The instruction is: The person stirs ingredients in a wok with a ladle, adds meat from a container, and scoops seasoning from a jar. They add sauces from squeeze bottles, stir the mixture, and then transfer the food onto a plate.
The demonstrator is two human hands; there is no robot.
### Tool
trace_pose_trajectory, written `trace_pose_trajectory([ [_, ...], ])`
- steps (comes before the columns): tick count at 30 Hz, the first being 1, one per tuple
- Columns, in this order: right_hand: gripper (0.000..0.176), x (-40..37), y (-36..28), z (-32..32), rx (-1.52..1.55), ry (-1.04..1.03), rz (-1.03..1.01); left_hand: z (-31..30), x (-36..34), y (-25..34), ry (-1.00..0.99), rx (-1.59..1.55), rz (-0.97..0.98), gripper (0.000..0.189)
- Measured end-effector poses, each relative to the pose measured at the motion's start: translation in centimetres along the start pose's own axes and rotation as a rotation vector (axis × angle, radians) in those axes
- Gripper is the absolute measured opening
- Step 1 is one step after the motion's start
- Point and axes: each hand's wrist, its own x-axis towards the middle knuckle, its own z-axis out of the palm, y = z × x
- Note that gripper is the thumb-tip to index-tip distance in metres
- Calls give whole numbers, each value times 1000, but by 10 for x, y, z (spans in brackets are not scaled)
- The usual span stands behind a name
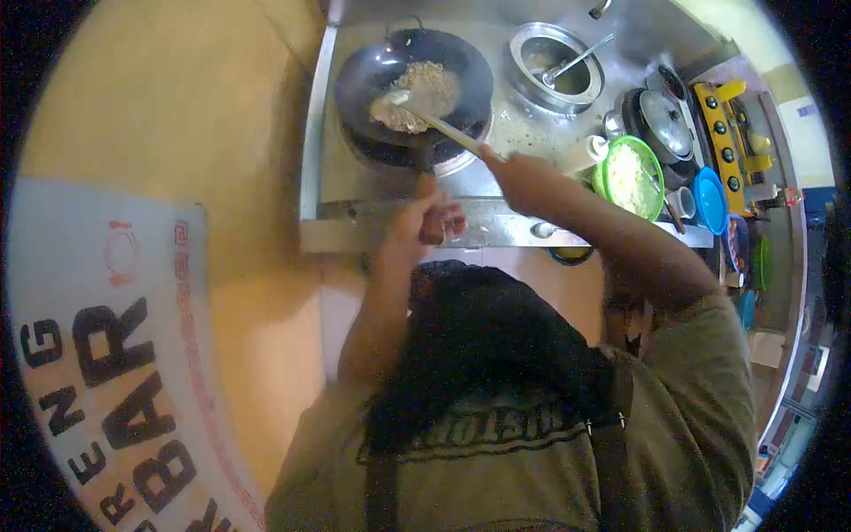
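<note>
A large dark wok (359, 84) sits on the stove at the upper middle, with brown chopped food (434, 86) inside it. My right hand (525, 182) is closed round the long handle of a spatula (452, 133), whose head rests in the food. Below the wok, my left hand (430, 220) is wrapped round the wok's handle, which points toward me; the fingers are slightly blurred. To the right of my right hand, a green bowl (654, 160) holds pale shredded food.
A round metal pot (523, 44) with a ladle is set into the counter. Near the green bowl are a white bottle (585, 155), a blue bowl (711, 200) and a lidded pot (665, 124). A yellow burner unit (722, 146) stands farther right. A printed banner (115, 355) hangs at left.
</note>
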Motion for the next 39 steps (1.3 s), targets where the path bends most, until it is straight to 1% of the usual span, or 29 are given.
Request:
trace_pose_trajectory([
  [1,62,-29,-6,-11,-47,-80,58,-2,9,5,1,-7,-1,26],
  [2,62,-47,-7,-19,-98,-153,117,-6,19,13,-81,43,-40,18],
  [3,62,-51,-1,-18,-104,-154,115,-10,25,14,-166,92,-79,12],
  [4,53,-54,6,-16,-146,-90,111,23,2,4,-28,176,-38,19],
  [5,46,-53,15,-18,-188,-12,112,44,-19,-1,-37,186,-32,19],
  [7,48,-55,29,-33,-219,-24,64,70,-51,-12,-98,-178,-56,19],
  [8,57,-66,24,-50,-168,-114,86,68,-70,-13,-94,-184,-65,19],
  [9,67,-77,18,-64,-116,-200,107,61,-91,-8,-197,-181,-20,17],
  [10,67,-100,8,-74,-135,-268,98,58,-98,2,-318,-167,43,15],
  [11,67,-119,-1,-81,-164,-319,91,61,-92,13,-342,-151,68,15],
  [13,67,-120,-22,-88,-243,-359,135,59,-102,13,-240,-179,-5,14],
  [14,67,-115,-18,-79,-192,-234,105,56,-121,-2,-230,-179,-8,14],
  [15,67,-109,-7,-76,-218,-188,117,65,-125,-9,-222,-114,-33,15],
  [17,64,-98,11,-76,-219,-176,46,78,-123,-13,-196,4,-94,18],
  [18,62,-95,13,-75,-227,-216,112,66,-114,-7,-74,204,47,20],
  [19,60,-91,22,-64,-224,-139,120,61,-123,-17,-54,178,19,20],
  [21,60,-85,43,-70,-332,63,28,67,-118,0,-195,-135,9,20],
  [22,57,-80,47,-72,-364,41,87,76,-120,1,-170,-119,21,12],
  [23,57,-81,51,-75,-380,31,70,69,-106,4,-170,-141,32,12],
  [25,55,-88,52,-76,-409,112,117,37,-60,12,-294,-205,26,11],
  [29,54,-91,57,-72,-566,124,97,15,-27,14,-255,-194,52,12],
  [30,60,-79,61,-60,-430,65,209,11,-24,12,-281,-171,66,13],
  [31,61,-62,68,-38,-324,116,214,5,-20,11,-306,-146,74,13],
  [33,58,-22,70,-10,-118,52,310,-12,-7,4,-341,-49,87,13],
  [34,57,-8,71,4,-9,75,352,-19,-1,7,-379,52,120,12],
  [35,55,7,70,13,95,99,388,-22,5,9,-377,51,134,12],
  [37,55,28,60,37,164,277,302,-31,9,-4,-291,-83,96,11],
  [38,53,50,48,29,247,213,335,-35,16,-1,-284,-80,74,11],
  [39,49,70,39,30,286,296,275,-37,20,-1,-249,-102,51,11],
])
